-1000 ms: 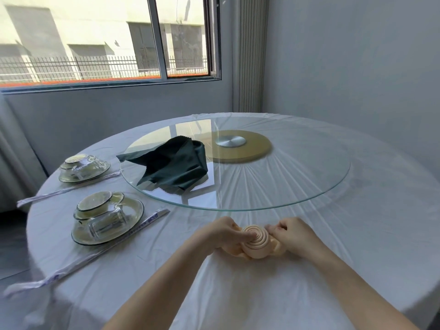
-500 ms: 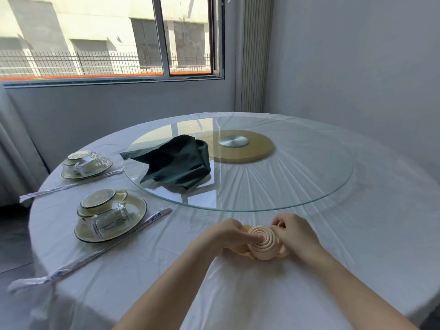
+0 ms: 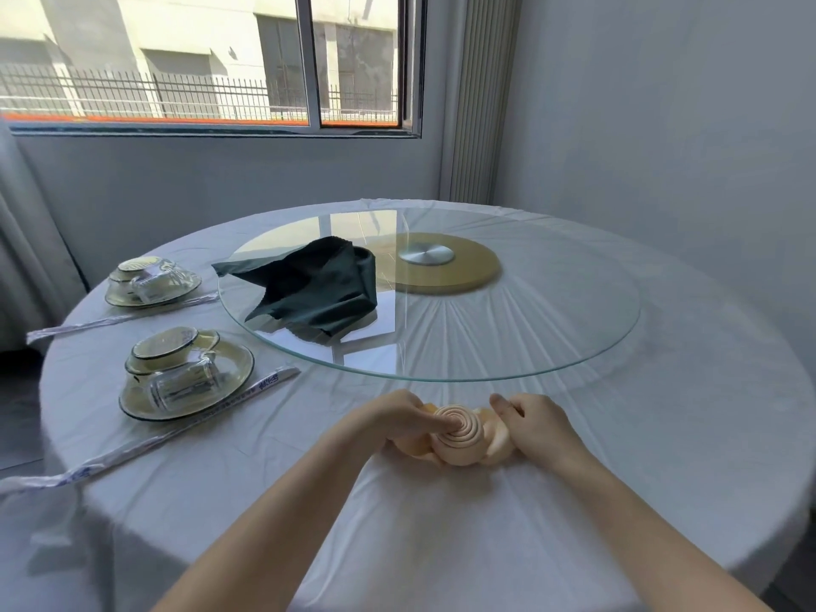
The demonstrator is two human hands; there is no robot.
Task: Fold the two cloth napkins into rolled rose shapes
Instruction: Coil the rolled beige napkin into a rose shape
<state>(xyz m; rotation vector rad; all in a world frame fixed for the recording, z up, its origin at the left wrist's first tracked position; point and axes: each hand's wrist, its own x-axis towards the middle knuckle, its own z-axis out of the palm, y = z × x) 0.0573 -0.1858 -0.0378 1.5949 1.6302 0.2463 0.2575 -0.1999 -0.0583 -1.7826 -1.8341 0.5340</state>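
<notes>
A peach napkin [image 3: 461, 446] stands on the white tablecloth near the table's front edge, rolled into a tight spiral with loose petal folds on both sides. My left hand [image 3: 393, 419] grips its left side, a finger lying across the top of the spiral. My right hand [image 3: 530, 424] holds the petal fold on the right side with curled fingers. A dark green napkin [image 3: 313, 287] lies crumpled and unrolled on the left part of the glass turntable [image 3: 530, 329].
Two place settings [image 3: 185, 375] [image 3: 152, 280], each a plate with a bowl and a tipped glass, sit at the left with wrapped chopsticks [image 3: 176, 428] beside them. A gold turntable hub [image 3: 441, 269] sits at the table's middle. Window and wall lie behind.
My right hand has slid from the spiral's side out to the right petal fold. My left finger now lies over the spiral's top. The camera has shifted slightly.
</notes>
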